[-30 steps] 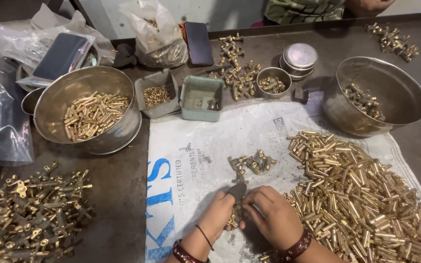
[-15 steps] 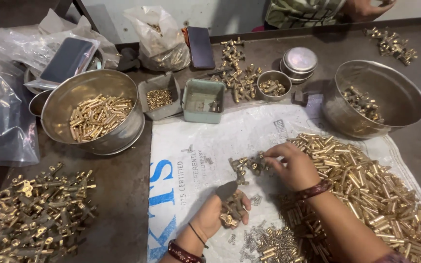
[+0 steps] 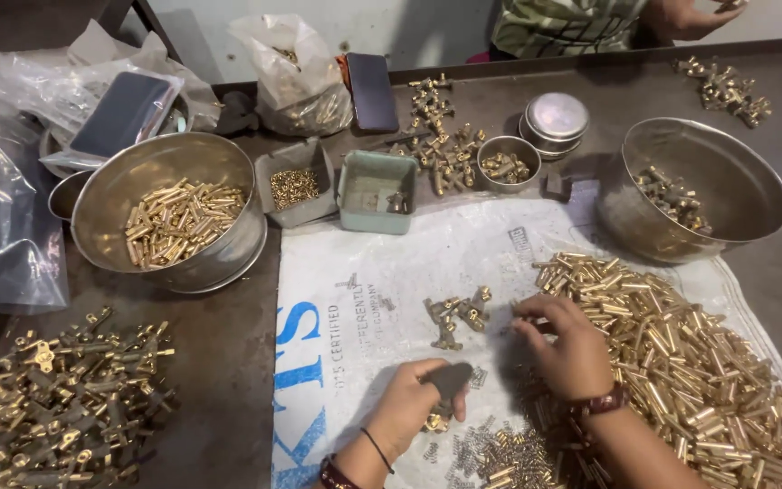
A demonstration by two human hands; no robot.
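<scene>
My left hand (image 3: 409, 405) is closed around a small dark tool (image 3: 450, 380) with a brass piece under it, low on the white printed sack (image 3: 382, 272). My right hand (image 3: 570, 342) reaches into the left edge of a big heap of brass tubes (image 3: 681, 362), fingertips pinching at a tube. A small cluster of brass fittings (image 3: 456, 314) lies between the two hands. Small springs and brass bits (image 3: 500, 448) lie by my right wrist.
A steel bowl of brass tubes (image 3: 174, 217) stands left, another steel bowl (image 3: 699, 190) right. Small trays (image 3: 373, 190), round tins (image 3: 556, 116), plastic bags (image 3: 2, 217), two phones and a pile of assembled brass parts (image 3: 56, 398) surround the sack. Another person (image 3: 590, 18) sits across the table.
My right hand left the left hand and reached right and forward to the tube heap. The left hand stayed low on the sack with the tool.
</scene>
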